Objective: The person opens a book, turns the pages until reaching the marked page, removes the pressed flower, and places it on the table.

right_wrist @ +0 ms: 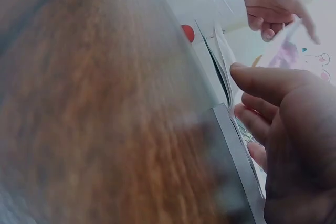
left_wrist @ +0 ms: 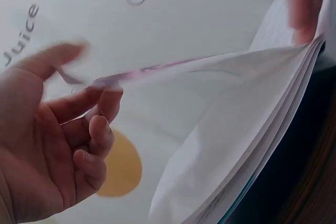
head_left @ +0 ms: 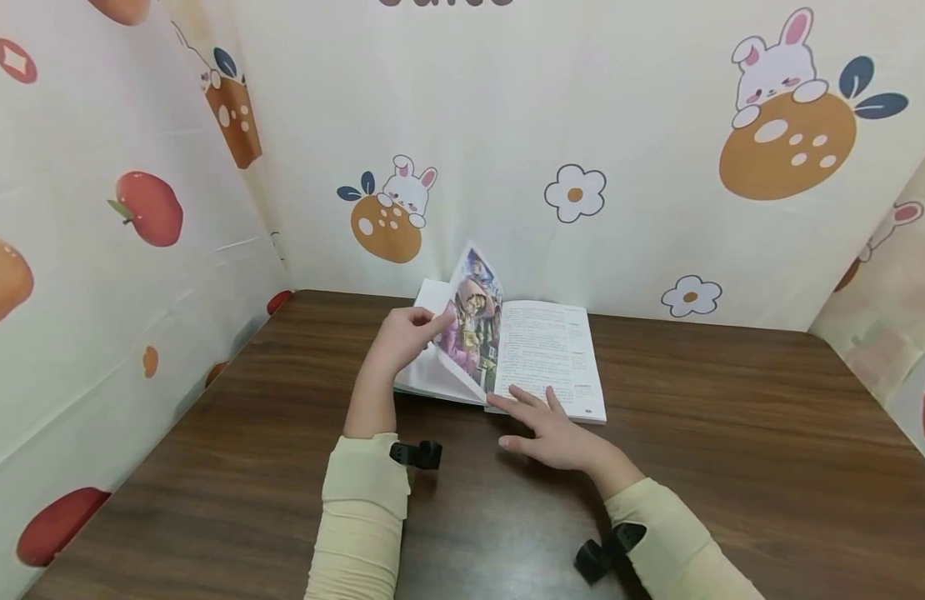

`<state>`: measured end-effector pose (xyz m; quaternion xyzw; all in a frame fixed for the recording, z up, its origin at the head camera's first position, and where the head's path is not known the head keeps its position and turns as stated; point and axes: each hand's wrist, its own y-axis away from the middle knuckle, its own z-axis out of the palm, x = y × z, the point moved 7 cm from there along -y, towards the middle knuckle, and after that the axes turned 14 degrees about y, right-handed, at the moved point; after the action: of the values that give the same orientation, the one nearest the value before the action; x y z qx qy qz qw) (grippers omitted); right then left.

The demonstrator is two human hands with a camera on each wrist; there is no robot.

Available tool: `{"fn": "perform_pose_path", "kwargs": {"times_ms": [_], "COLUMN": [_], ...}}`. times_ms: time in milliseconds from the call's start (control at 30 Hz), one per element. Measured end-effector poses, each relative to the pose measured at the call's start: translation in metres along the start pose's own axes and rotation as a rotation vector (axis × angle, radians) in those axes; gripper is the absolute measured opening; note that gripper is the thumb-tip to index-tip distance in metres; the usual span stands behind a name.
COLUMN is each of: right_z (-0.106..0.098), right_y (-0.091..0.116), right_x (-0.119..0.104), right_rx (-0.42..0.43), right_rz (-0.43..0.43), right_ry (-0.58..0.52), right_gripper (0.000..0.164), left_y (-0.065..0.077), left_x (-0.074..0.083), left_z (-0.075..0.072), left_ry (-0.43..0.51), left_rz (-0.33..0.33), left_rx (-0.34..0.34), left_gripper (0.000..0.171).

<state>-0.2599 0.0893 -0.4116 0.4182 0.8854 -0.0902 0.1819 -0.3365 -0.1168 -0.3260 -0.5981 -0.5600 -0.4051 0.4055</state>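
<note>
The open book [head_left: 548, 358] lies at the far side of the table [head_left: 695, 467], close up against the patterned cloth [head_left: 492, 108], so your forearms stretch well forward and the near half of the wood serves as reaching room. Your left hand [head_left: 407, 337] is at the left side of a raised page [head_left: 470, 329], its fingers curled behind the sheet and the thumb on the other side. That grip by the free edge seems to be what keeps the page standing, with its colour picture facing right. The thumb is blurred in the left wrist view, so you can't be sure how firmly it presses. Your right hand [head_left: 552, 433] is spread, its fingers apart and clamped on nothing. Its fingertips rest about the near edge of the right half, by the fold, probably to steady the book while the sheet is up. The right half lies flat with its print showing; the left half lies beneath the raised page. Both black wrist straps [head_left: 417, 454] sit over your pale sleeves [head_left: 361, 525], behind the hands and away from the paper.
</note>
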Motion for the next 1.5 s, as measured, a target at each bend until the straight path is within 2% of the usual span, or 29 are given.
{"fn": "perform_pose_path", "kwargs": {"times_ms": [100,233,333,400,500,667,833,1000,1100,1200,1233,1333,1367,1433,1500], "right_z": [-0.004,-0.019,-0.034,-0.041,-0.048,-0.049,-0.045,-0.043,-0.042,-0.042,-0.042,-0.042,-0.042,-0.042,-0.043], "right_y": [0.0,0.0,0.004,0.011,0.024,0.044,0.053,0.055,0.055,0.056,0.056,0.057,0.057,0.057,0.056], "right_x": [0.0,0.002,0.016,0.034,0.066,0.106,0.126,0.13,0.13,0.131,0.131,0.131,0.131,0.131,0.131], "right_rx": [0.019,0.09,0.137,0.152,0.157,0.137,0.098,0.078,0.075,0.076,0.076,0.08,0.083,0.088,0.093], "right_rz": [0.013,0.025,0.065,0.118,0.21,0.282,0.28,0.263,0.265,0.27,0.271,0.272,0.271,0.267,0.263], "right_ry": [-0.005,0.009,-0.005,-0.037,-0.081,-0.133,-0.2,-0.221,-0.239,-0.256,-0.259,-0.265,-0.27,-0.275,-0.28], "right_gripper": [0.056,0.052,0.049,0.048,0.052,0.065,0.07,0.067,0.063,0.061,0.061,0.06,0.06,0.06,0.06], "left_y": [0.001,0.002,0.003,0.003,0.003,0.001,0.0,0.001,-0.001,-0.006,-0.007,-0.007,-0.005,-0.001,0.002], "left_x": [-0.007,-0.024,-0.041,-0.052,-0.067,-0.087,-0.095,-0.095,-0.088,-0.069,-0.061,-0.032,-0.024,-0.015,-0.015], "left_z": [-0.013,-0.029,-0.037,-0.039,-0.04,-0.038,-0.031,-0.026,-0.021,-0.002,0.008,0.046,0.058,0.078,0.089], "left_ry": [-0.02,-0.038,-0.049,-0.061,-0.101,-0.157,-0.19,-0.256,-0.336,-0.395,-0.394,-0.377,-0.372,-0.394,-0.441], "left_rz": [-0.024,-0.097,-0.179,-0.222,-0.267,-0.297,-0.293,-0.306,-0.269,-0.138,-0.084,0.096,0.131,0.174,0.164], "left_rx": [0.021,0.021,-0.008,-0.029,-0.062,-0.089,-0.101,-0.075,-0.062,-0.096,-0.124,-0.268,-0.317,-0.392,-0.432], "left_gripper": [0.033,0.027,0.028,0.029,0.029,0.026,0.021,0.024,0.025,0.035,0.039,0.045,0.044,0.044,0.043]}}
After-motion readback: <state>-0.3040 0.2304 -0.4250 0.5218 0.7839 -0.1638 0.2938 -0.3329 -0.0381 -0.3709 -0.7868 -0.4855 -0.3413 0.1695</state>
